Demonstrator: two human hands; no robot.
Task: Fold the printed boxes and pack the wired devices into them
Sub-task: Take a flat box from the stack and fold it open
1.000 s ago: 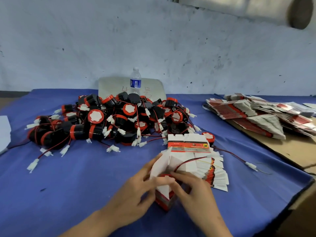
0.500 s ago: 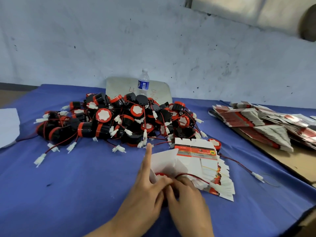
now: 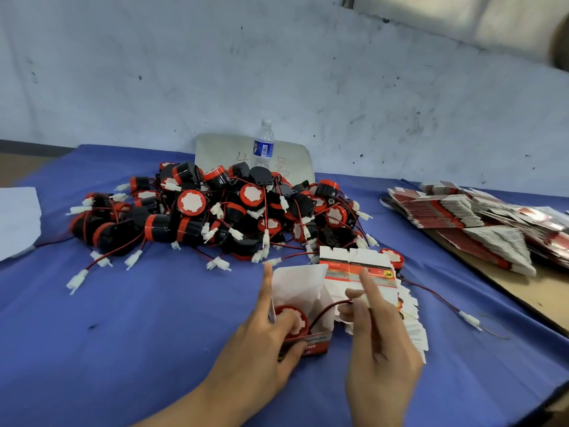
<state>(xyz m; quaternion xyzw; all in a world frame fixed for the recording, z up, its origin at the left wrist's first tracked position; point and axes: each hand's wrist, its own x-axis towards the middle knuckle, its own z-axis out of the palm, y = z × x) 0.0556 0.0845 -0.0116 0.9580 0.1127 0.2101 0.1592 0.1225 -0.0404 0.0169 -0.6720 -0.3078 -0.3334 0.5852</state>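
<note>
We look down on a desk under blue cloth. Near the front edge stands one printed box, folded up with its white top flaps open. A wired device with a red rim and white face sits inside it, its red wire arching out over the right wall of the box.

Left hand: grip curled round the box, thumb on the printed front wall, fingers on the device face, forefinger straight up along the left flap.

Right hand: grip pinching the red wire just right of the box, forefinger pointing up and away.

Under and behind the right hand lies a fanned stack of flat boxes, white with a red band. Just beyond it a lone device lies on the cloth, and a wire runs right to a white plug.

Further back sits the pile of devices, black bodies, red rims, tangled red wires, white plugs. Behind the pile a water bottle stands upright before a pale board leaning on the wall.

Far right, a larger heap of flat boxes rests on brown cardboard. A white sheet lies at the left edge.
</note>
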